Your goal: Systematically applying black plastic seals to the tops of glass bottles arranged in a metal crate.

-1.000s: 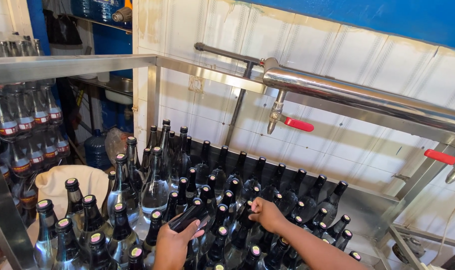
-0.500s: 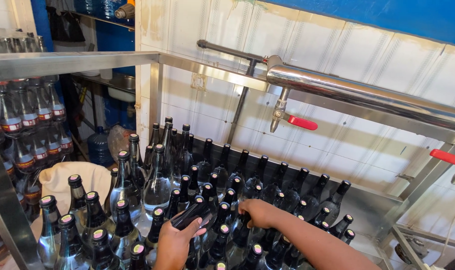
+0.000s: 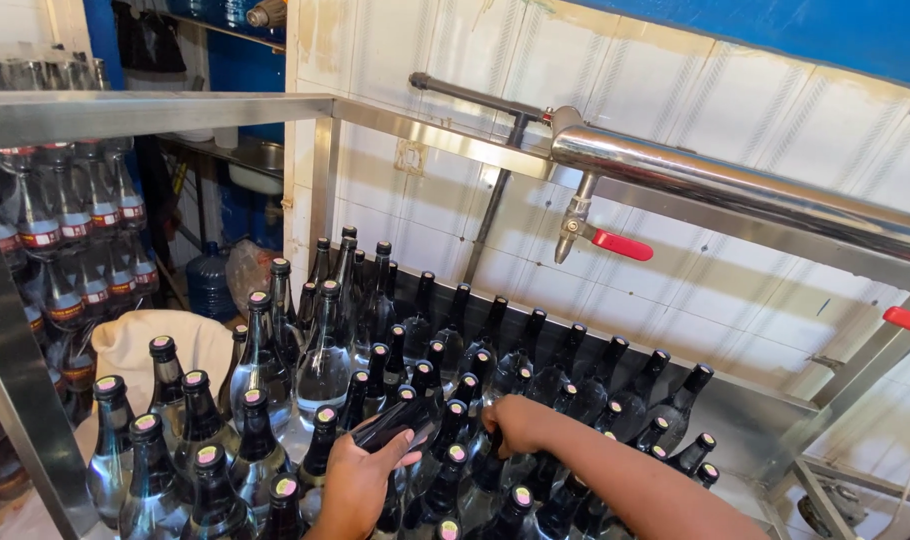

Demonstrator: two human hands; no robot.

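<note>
Head view, looking down: the left hand [image 3: 360, 480] is gripping a dark glass bottle [image 3: 400, 425] by its body, the bottle lying tilted across the fingers with its neck pointing right, above a crowd of upright capped bottles [image 3: 275, 400]. The right hand [image 3: 515, 425] is reaching down among the dark bottles just beside it; its fingers are hidden, so its grip cannot be told. The bottles are standing in a steel trough [image 3: 755, 420] against a white tiled wall [image 3: 735, 130], below a steel pipe [image 3: 735, 180] bearing a red-handled tap [image 3: 605, 238].
</note>
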